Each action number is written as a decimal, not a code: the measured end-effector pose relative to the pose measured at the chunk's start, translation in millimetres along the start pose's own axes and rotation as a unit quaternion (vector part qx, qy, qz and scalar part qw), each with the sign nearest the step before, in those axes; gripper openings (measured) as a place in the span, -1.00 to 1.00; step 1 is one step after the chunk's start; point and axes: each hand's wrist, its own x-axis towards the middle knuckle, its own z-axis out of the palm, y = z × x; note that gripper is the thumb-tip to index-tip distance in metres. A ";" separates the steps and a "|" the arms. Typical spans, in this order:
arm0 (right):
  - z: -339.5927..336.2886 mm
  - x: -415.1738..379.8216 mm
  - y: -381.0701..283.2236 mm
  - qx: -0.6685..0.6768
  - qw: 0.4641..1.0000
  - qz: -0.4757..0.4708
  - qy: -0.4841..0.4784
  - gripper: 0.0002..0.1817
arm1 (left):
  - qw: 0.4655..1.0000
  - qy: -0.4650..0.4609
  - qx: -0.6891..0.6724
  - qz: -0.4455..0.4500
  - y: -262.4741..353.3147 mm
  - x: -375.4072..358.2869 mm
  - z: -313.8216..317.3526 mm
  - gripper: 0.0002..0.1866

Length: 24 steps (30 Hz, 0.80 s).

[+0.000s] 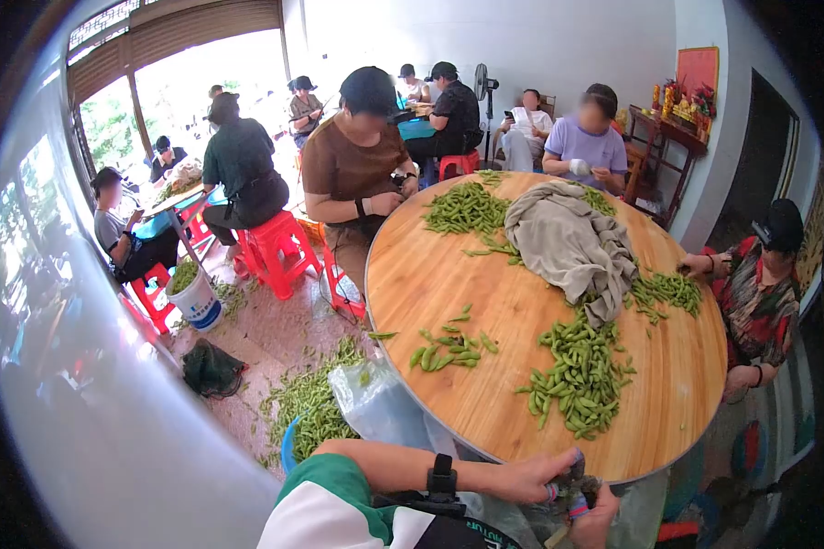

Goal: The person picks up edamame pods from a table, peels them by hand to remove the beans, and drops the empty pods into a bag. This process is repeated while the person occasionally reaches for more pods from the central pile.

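Observation:
My left hand (529, 478), with a black strap on its wrist, is closed at the near edge of the round wooden table (485, 403). Beside it, fingertips almost meeting, my right hand (597, 520) is closed too. Dark coverings and coloured bands wrap some fingertips. What lies between the fingers is too small and hidden to make out. Just beyond my hands is a heap of green soybean pods (579, 380). A smaller group of pods (449, 349) lies to the left, and a crumpled grey cloth (568, 240) covers the table's middle.
Pods (316, 403) litter the floor at left, near a clear plastic bag (384, 403) and a blue basin rim (290, 444). People sit around the table, one in brown (352, 160). Red stools (279, 252) and a white bucket (195, 297) stand farther left.

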 end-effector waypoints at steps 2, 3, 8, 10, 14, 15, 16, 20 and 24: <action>-1.7 -2.4 -3.3 -0.048 0.999 0.012 -0.013 -0.59 | 0.998 -0.009 0.018 -0.057 -8.5 0.3 0.6 -0.52; -1.2 -3.2 -3.9 -0.034 0.999 0.029 -0.004 -0.60 | 0.998 -0.009 0.018 -0.056 -12.6 0.6 2.2 -0.52; -13.6 1.4 70.5 -0.060 0.993 -0.057 0.081 -0.80 | 0.994 -0.073 -0.016 -0.076 -13.0 -0.7 5.7 -0.45; -20.5 -3.2 57.7 -0.039 0.996 -0.027 0.073 -0.79 | 0.992 -0.097 -0.023 -0.081 -3.9 -3.8 3.9 -0.44; -20.6 -3.7 15.0 -0.112 0.993 -0.002 0.045 -0.74 | 0.991 -0.122 0.031 -0.039 5.0 -6.4 -1.8 -0.45; -22.7 -4.4 30.2 -0.095 0.995 0.003 0.038 -0.75 | 0.995 -0.072 0.066 0.009 -16.8 -8.9 4.6 -0.55; -24.2 -2.5 23.5 -0.107 0.992 0.064 0.007 -0.75 | 0.992 -0.087 0.079 -0.049 -14.8 -7.9 -1.0 -0.62; -11.0 2.0 14.5 0.122 0.975 0.184 0.000 -0.82 | 0.997 0.012 0.078 0.000 9.7 -16.6 -19.9 -0.66; -3.1 0.0 25.9 0.420 0.863 0.276 0.055 -0.64 | 0.905 0.114 0.410 -0.023 47.2 -30.4 -82.8 -0.70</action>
